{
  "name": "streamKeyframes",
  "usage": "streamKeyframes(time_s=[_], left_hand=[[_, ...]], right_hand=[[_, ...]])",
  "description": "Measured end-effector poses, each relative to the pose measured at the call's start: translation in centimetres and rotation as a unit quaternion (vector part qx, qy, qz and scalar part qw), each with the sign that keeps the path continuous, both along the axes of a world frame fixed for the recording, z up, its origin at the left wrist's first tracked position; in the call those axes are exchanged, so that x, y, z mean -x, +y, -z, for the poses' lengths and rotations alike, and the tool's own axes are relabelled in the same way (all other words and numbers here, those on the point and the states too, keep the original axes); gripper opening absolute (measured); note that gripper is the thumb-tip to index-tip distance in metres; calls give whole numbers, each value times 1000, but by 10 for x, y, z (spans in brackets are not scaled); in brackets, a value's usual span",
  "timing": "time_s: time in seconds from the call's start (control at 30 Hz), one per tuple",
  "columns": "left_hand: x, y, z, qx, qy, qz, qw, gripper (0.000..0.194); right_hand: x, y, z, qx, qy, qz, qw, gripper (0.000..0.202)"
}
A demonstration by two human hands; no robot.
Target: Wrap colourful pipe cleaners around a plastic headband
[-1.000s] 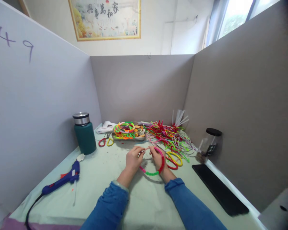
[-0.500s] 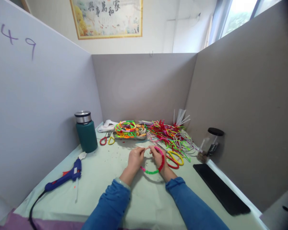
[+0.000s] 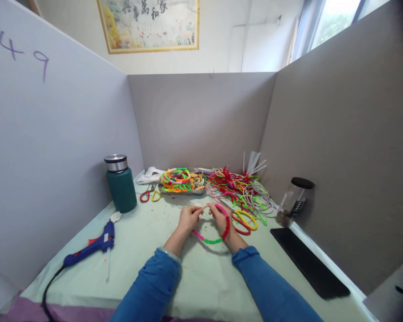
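Observation:
A ring of fuzzy pipe cleaner (image 3: 214,242) in pink, red and green hangs between my two hands above the table. My left hand (image 3: 189,218) pinches one end of it, and the ring's left side passes behind or under that hand. With closed fingers, my right hand (image 3: 220,219) grips the other end, the red part curving over its back. The fingertips of both hands nearly meet at the top of the ring. Just right of my right hand lie scissors with red and yellow handles (image 3: 246,221).
A blue glue gun (image 3: 90,246) and a green flask (image 3: 121,188) stand at left. Behind my hands are a tray of finished rings (image 3: 176,181) and a heap of pipe cleaners (image 3: 233,185). Small scissors (image 3: 150,196), a jar (image 3: 295,201) and a black slab (image 3: 309,264) lie around.
My left hand has turned slightly and the ring's left side has swung a little outward to the left. My right hand stays almost where it was.

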State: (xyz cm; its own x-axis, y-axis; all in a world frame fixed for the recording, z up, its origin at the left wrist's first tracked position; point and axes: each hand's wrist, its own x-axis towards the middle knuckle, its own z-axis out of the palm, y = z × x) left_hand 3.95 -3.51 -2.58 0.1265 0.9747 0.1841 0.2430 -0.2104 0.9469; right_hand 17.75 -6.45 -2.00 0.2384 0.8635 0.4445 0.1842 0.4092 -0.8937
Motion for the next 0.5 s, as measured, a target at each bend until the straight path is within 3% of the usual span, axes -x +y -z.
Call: streamKeyframes(time_s=[0.33,0.5], left_hand=[[0,-14,-19,123,-168,35,977,36],[2,-18,-22,140,-208,57,966,43]], right_hand=[[-1,1,1,0,-6,-17,1000,36],[0,2,1,0,-4,-18,1000,37]])
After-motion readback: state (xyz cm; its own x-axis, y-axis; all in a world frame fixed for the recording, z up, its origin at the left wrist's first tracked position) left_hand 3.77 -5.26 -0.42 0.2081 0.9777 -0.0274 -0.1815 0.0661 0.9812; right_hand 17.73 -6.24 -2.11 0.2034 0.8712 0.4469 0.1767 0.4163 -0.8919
